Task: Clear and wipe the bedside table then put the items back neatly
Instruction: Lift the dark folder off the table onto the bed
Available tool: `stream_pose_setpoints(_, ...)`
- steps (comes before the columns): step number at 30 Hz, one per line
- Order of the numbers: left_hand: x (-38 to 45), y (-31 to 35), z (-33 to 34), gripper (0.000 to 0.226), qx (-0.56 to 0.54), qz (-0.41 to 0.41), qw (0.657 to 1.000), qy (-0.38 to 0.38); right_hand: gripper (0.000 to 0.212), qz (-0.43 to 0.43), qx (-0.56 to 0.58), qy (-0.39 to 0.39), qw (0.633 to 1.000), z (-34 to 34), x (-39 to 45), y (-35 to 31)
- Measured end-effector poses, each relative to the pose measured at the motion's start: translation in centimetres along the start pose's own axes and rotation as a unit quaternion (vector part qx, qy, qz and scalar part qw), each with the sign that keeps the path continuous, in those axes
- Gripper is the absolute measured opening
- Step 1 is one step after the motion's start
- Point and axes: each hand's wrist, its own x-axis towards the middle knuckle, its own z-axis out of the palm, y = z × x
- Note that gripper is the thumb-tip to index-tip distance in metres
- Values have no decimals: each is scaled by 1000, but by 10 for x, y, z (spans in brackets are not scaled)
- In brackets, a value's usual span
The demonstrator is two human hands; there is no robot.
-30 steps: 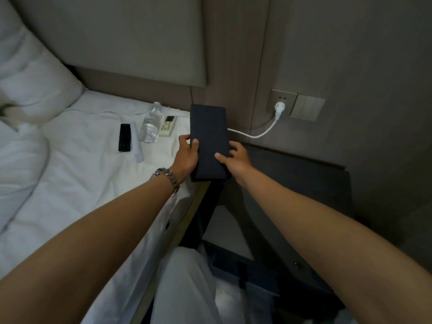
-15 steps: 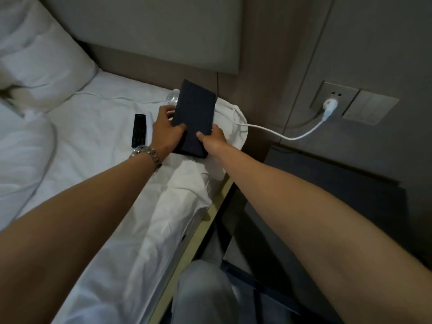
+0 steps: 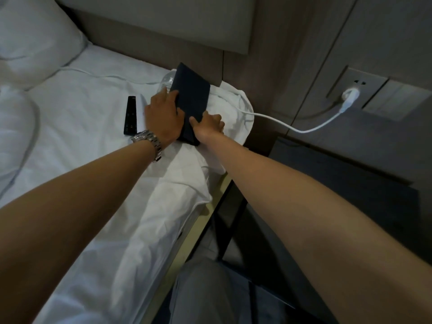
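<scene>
A flat dark rectangular box [image 3: 191, 94] lies low over the white bed sheet [image 3: 81, 141] near the bed's right corner. My left hand [image 3: 163, 118] grips its left edge, and my right hand [image 3: 208, 126] grips its near right corner. A clear water bottle [image 3: 167, 80] lies just behind the box, mostly hidden by it. A black remote [image 3: 130, 115] lies on the sheet to the left of my left hand. The dark bedside table [image 3: 350, 183] stands to the right of the bed, its top bare where it shows.
A white cable [image 3: 292, 127] runs from a wall socket plug [image 3: 349, 97] down to the bed corner. A pillow [image 3: 30, 38] sits at the upper left. The headboard panel [image 3: 163, 17] is behind. My leg [image 3: 205, 291] is at the bottom.
Both hands have carried the dark box left from above the bedside table to over the bed corner and lowered it. The small white remote is now hidden behind it.
</scene>
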Motion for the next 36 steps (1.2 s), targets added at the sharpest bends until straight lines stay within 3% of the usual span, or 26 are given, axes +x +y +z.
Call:
stream_pose_setpoints(6, -8, 14, -6, 62, -5, -10, 1000, 8, 64, 4, 35, -13, 999, -6, -11, -2)
stream_pose_setpoints(16, -41, 61, -32, 62, 8, 1, 999, -48, 80, -21, 70, -129, 989, -24, -58, 19)
stream_pose_setpoints(19, -55, 77, -39, 59, -17, 10, 998, -62, 72, -30, 76, -132, 988, -28, -71, 33)
stream_pose_setpoints(25, -108, 129, -30, 41, -162, -36, 982, -92, 53, -14, 135, -65, 989, -67, -131, 87)
stream_pose_setpoints(29, -160, 175, -12, 40, -200, -20, 968, -152, 24, -18, 111, 5, 994, -92, -174, 148)
stream_pose_setpoints(33, -213, 226, 9, 40, -223, 24, 949, -220, 23, 31, 127, 45, 990, -118, -223, 212)
stream_pose_setpoints(36, -252, 265, 21, 25, -242, 57, 931, -266, 22, 75, 131, 70, 986, -136, -257, 262)
